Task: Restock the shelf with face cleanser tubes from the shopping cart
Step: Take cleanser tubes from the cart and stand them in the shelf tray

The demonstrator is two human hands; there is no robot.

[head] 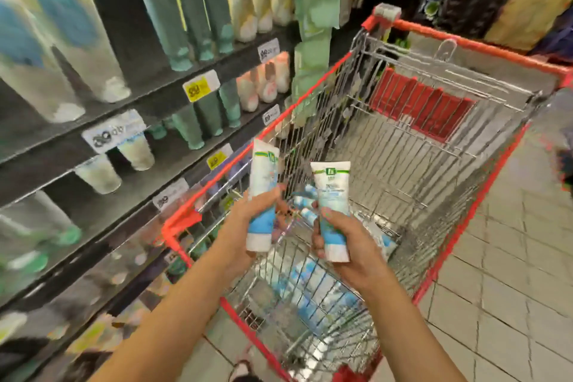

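Over the cart (310, 90), our left hand (245, 226) gripped one tube (263, 183) and our right hand (347, 248) another tube (331, 192), both upright, the shelf (139, 96) close left; blurred packs (310, 288) below were probably more cleanser.

Left tube (263, 183) and right tube (331, 192), white-and-blue, upright, caps down, above red-rimmed wire cart (477, 46) with more tubes (310, 282) inside.
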